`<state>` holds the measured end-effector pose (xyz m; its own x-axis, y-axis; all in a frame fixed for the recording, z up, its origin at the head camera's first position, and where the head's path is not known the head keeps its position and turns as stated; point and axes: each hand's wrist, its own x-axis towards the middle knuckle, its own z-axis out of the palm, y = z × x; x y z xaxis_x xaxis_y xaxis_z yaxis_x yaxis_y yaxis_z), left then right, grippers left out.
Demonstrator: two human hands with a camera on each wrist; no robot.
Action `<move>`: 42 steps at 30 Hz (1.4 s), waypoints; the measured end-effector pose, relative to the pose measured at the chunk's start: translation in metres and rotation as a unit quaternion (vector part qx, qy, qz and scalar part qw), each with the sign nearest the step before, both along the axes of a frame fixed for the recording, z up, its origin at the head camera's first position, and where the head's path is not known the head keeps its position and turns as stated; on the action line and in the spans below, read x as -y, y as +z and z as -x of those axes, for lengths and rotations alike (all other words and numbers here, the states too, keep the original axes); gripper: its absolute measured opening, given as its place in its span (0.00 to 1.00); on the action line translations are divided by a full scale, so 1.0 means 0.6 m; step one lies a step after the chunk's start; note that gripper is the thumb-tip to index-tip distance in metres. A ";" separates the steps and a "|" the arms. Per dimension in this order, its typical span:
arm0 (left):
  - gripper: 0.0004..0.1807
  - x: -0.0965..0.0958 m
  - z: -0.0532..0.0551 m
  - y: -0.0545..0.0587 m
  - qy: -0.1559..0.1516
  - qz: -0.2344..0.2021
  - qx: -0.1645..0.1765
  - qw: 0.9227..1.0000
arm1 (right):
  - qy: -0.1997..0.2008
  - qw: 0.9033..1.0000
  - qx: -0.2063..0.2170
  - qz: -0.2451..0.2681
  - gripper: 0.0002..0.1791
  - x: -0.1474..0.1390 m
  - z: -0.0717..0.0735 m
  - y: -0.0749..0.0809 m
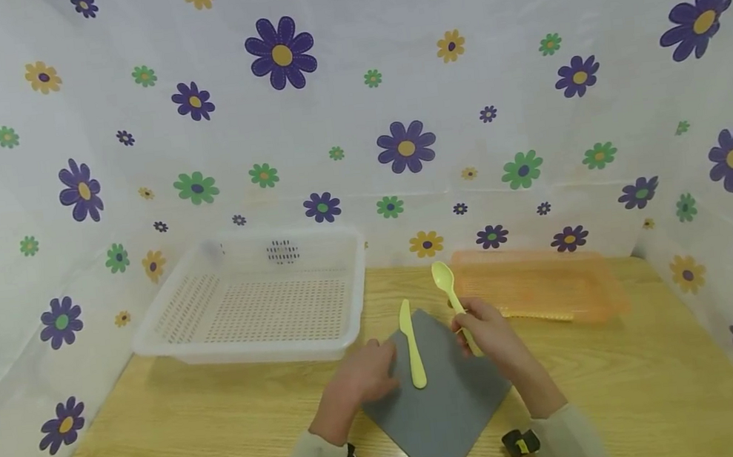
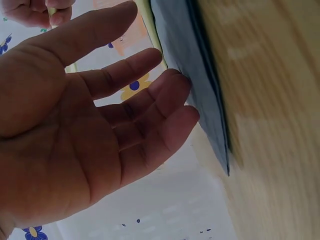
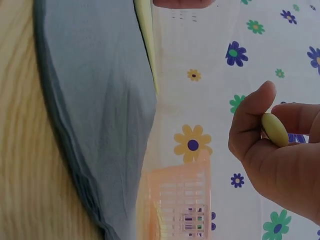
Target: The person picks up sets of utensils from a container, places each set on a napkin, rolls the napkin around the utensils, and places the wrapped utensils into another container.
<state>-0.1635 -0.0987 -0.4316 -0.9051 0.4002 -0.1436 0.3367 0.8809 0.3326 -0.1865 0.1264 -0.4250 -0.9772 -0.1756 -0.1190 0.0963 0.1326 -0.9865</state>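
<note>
My right hand (image 1: 487, 329) grips a pale yellow spoon (image 1: 443, 277) by its handle, bowl pointing away, above the right side of a folded grey cloth napkin (image 1: 449, 413). In the right wrist view the rounded handle end (image 3: 275, 129) pokes out between thumb and fingers. A matching yellow knife (image 1: 413, 350) lies on the napkin, its blade toward the back. Beside the napkin's left edge is my left hand (image 1: 367, 374), holding nothing. The left wrist view shows its fingers (image 2: 150, 112) loosely bent, with fingertips right at the napkin's edge.
A white perforated plastic basket (image 1: 259, 353) stands at the back left of the wooden table (image 1: 179, 427). At the back right is a shallow orange basket (image 1: 592, 272) with a yellow utensil (image 1: 536, 315) in it. A flower-printed sheet (image 1: 352, 96) encloses the back and sides.
</note>
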 end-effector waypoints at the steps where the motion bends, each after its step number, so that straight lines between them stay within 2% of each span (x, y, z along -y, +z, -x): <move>1: 0.15 0.000 0.000 -0.001 -0.001 0.007 -0.001 1.000 | 0.001 1.000 0.002 0.006 0.18 0.001 0.000 -0.001; 8: 0.13 -0.006 -0.005 -0.002 0.000 0.038 -0.019 0.999 | 0.008 0.997 0.026 0.074 0.20 0.011 0.001 -0.010; 12: 0.13 -0.010 -0.005 -0.003 0.007 0.044 -0.015 0.999 | 0.021 0.995 0.024 0.092 0.22 0.012 -0.001 -0.014; 18: 0.13 -0.011 -0.003 -0.003 0.009 0.045 -0.008 0.999 | 0.063 0.994 -0.004 0.084 0.24 0.015 -0.002 -0.016; 23: 0.13 -0.011 0.000 -0.005 0.008 0.046 -0.019 0.999 | 0.073 0.995 -0.031 0.061 0.21 0.021 0.000 -0.022; 30: 0.13 -0.010 -0.001 -0.010 0.006 0.047 -0.023 0.999 | 0.046 0.998 -0.031 0.021 0.17 0.025 -0.001 -0.030; 36: 0.13 -0.010 -0.001 -0.010 0.008 0.058 -0.024 0.998 | -0.010 0.997 -0.073 -0.033 0.13 0.036 -0.001 -0.027; 39: 0.12 -0.011 -0.001 -0.009 0.008 0.059 -0.021 0.998 | -0.025 0.996 -0.079 -0.033 0.12 0.040 -0.001 -0.025; 42: 0.12 -0.011 -0.002 -0.009 0.006 0.063 -0.022 0.998 | -0.029 0.997 -0.068 -0.031 0.12 0.039 0.000 -0.025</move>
